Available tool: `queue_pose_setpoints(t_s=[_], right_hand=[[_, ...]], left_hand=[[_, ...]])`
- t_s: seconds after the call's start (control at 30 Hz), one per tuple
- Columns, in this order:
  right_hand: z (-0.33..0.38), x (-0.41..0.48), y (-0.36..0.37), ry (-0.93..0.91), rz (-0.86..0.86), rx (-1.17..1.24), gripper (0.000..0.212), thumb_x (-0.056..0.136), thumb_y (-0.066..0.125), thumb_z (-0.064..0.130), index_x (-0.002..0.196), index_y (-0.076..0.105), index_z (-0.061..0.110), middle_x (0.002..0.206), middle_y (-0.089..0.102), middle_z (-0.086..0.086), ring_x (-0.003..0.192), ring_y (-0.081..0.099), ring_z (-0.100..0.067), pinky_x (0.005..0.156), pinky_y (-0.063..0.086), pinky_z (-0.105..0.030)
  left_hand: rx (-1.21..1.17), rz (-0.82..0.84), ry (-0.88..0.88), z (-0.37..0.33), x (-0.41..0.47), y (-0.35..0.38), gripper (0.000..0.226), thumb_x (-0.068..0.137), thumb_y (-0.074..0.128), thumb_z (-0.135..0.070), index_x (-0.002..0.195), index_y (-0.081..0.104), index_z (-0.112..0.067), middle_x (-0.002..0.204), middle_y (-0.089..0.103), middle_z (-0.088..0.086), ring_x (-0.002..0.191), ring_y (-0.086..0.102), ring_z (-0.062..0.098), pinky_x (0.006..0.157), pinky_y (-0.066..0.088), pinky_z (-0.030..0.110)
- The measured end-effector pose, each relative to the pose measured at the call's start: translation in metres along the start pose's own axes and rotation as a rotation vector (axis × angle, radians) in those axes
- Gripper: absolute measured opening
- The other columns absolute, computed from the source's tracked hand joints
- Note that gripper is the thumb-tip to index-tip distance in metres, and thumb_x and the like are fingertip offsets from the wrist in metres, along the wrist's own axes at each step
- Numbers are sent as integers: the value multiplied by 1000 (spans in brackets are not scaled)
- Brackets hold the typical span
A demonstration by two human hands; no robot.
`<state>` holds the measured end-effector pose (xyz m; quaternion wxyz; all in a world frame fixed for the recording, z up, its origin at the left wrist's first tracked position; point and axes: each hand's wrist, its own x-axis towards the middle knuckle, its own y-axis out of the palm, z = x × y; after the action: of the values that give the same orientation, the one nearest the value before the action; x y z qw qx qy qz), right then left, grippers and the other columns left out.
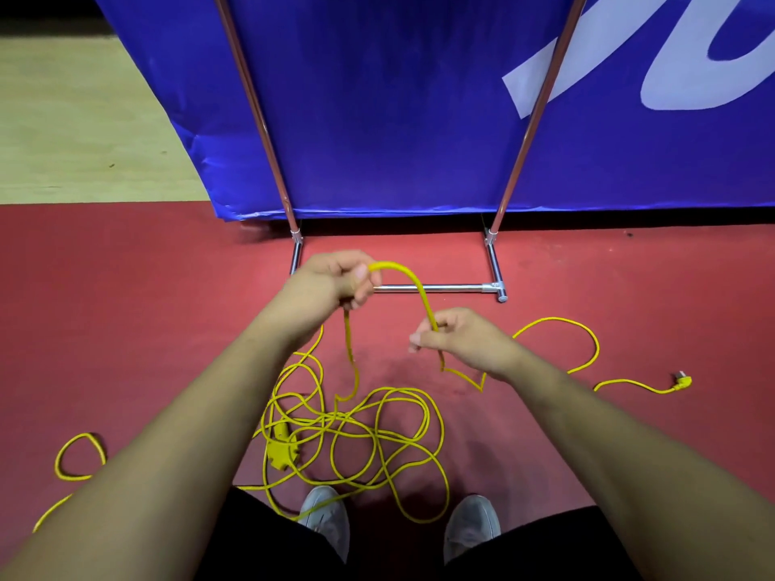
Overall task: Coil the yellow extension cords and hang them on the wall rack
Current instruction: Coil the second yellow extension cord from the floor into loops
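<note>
A yellow extension cord (pixel 369 434) lies in a loose tangle on the red floor in front of my feet. Its yellow socket block (pixel 280 450) sits at the left of the tangle, and its plug (pixel 681 381) lies far right. My left hand (pixel 335 280) grips the cord with curled fingers; a strand hangs down from it. From that hand the cord arches over to my right hand (pixel 453 335), which pinches it lower and to the right. A separate loop of yellow cord (pixel 79 457) lies at the far left.
A chrome rack frame (pixel 495 262) with two slanted uprights and a floor crossbar stands just beyond my hands. A blue banner (pixel 398 119) hangs behind it. Pale wooden floor (pixel 84 132) shows at the back left. My grey shoes (pixel 331 517) stand at the tangle's near edge.
</note>
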<state>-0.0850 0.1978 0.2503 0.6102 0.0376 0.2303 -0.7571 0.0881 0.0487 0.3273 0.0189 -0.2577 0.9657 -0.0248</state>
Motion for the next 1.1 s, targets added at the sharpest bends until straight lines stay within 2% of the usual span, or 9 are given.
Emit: queue_pose_setpoints(t_s=[0.17, 0.3, 0.47, 0.6, 0.77, 0.87, 0.93, 1.0, 1.1], right_hand=[[-42, -6, -26, 239, -163, -187, 21, 92, 62, 12, 71, 65, 10, 55, 59, 5, 45, 41, -4, 49, 34, -19], [-1, -7, -21, 26, -285, -120, 13, 95, 58, 13, 82, 59, 10, 57, 53, -3, 45, 46, -8, 45, 36, -16], [75, -11, 10, -260, -89, -326, 28, 93, 60, 15, 68, 53, 3, 53, 39, 0, 49, 33, -7, 52, 28, -30], [81, -7, 7, -229, -88, -262, 18, 92, 61, 14, 75, 58, 10, 57, 53, -2, 50, 44, -8, 50, 35, -21], [-12, -5, -32, 128, -22, -528, 29, 90, 58, 12, 64, 50, 21, 66, 57, -5, 69, 57, -23, 68, 48, -36], [-46, -14, -52, 291, -65, -489, 32, 89, 59, 5, 61, 56, 21, 66, 61, -1, 71, 58, -21, 83, 54, -43], [-34, -14, -53, 202, -146, -295, 26, 91, 58, 3, 69, 59, 14, 67, 63, -8, 67, 60, -21, 80, 54, -44], [-4, -15, -42, 75, -118, -242, 18, 95, 56, 10, 78, 60, 8, 62, 57, -8, 55, 55, -15, 63, 52, -34], [45, -19, -7, -122, 4, -241, 28, 97, 56, 17, 78, 59, -2, 58, 43, -5, 45, 39, -5, 47, 39, -21]], left_hand=[[42, -363, -78, -1, 5, -31, 21, 99, 40, -7, 92, 60, -8, 71, 58, 1, 59, 53, 10, 60, 38, 22], [725, -484, -139, 11, 4, -34, 43, 89, 59, -10, 131, 52, -10, 137, 52, 6, 125, 48, 17, 102, 31, 21], [657, -101, -45, 13, -3, 9, 29, 95, 52, -40, 115, 60, -21, 107, 68, -4, 101, 62, 11, 91, 45, 26], [733, -152, -6, 11, -4, 5, 42, 94, 49, -44, 68, 56, -12, 54, 49, 0, 51, 45, 12, 57, 39, 29], [328, -473, 65, -5, -1, -13, 43, 97, 47, -38, 66, 50, -8, 60, 46, -3, 57, 38, 7, 58, 31, 30], [436, -477, -58, 6, 0, -26, 32, 96, 51, -32, 77, 59, -7, 72, 62, 5, 66, 52, 11, 65, 38, 29], [686, -466, -141, 15, 2, -29, 15, 90, 58, -17, 103, 63, -10, 103, 66, 11, 95, 61, 21, 82, 42, 28], [812, -422, -55, 17, 5, -22, 38, 89, 61, -15, 127, 55, -12, 129, 56, 5, 120, 51, 19, 98, 31, 19], [574, -194, -49, 8, 5, 4, 33, 94, 54, -38, 123, 58, -24, 121, 62, -8, 110, 54, 5, 95, 35, 17]])
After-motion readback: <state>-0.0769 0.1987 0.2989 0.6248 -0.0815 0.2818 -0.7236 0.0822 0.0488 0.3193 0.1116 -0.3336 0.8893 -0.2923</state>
